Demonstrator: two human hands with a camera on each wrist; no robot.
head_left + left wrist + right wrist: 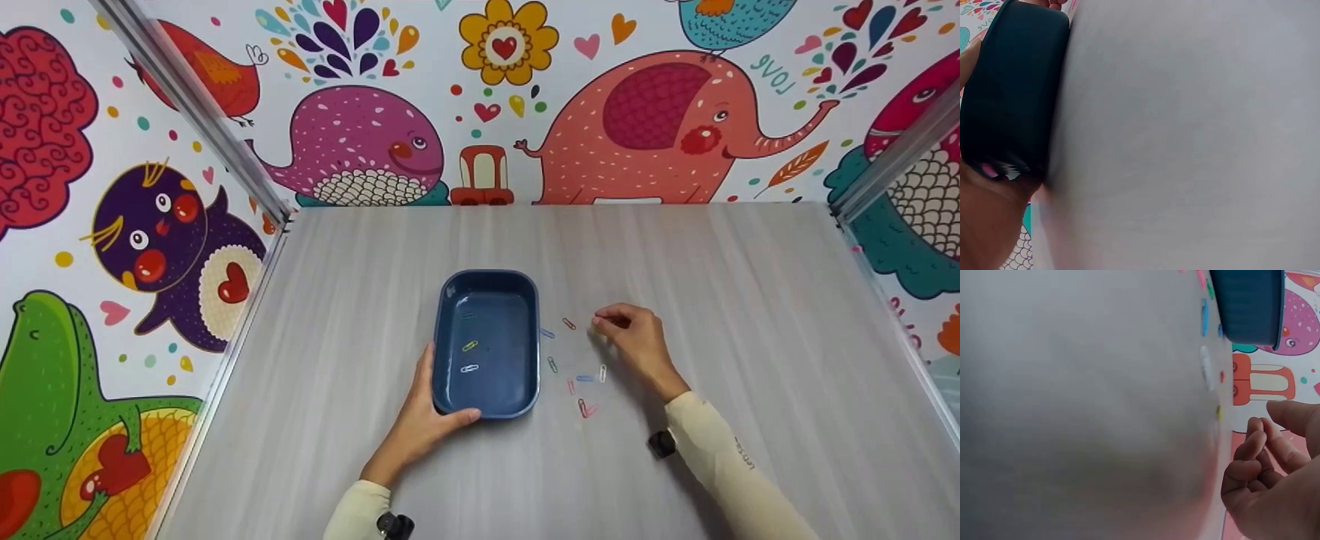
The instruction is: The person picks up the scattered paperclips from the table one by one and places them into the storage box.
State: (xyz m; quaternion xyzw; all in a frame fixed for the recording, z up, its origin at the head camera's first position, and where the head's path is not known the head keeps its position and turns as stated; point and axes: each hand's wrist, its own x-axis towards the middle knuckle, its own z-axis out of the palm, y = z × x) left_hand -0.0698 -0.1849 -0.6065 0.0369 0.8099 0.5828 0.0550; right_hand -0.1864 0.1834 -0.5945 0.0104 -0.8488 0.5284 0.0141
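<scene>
Seen from the head camera: left hand wrapped around the near left corner of the blue tray, thumb over the rim, fingers along the outer wall, gripping it. Tray resting on the grey surface near its middle, with three paper clips inside: a dark one toward the far end, a yellow one, a white one. Right hand just right of the tray, fingers curled down with the tips at the surface; too small to tell whether a clip is pinched. Loose paper clips scattered on the surface between tray and right hand, some blue, pink, white and brown.

Left wrist view: tray wall dark and close, pressed against the palm, blurred grey surface filling the rest.

Right wrist view: curled fingers of the right hand low at right, nothing clearly between them. Tray at the top edge, blurred clips along the surface beside it.
</scene>
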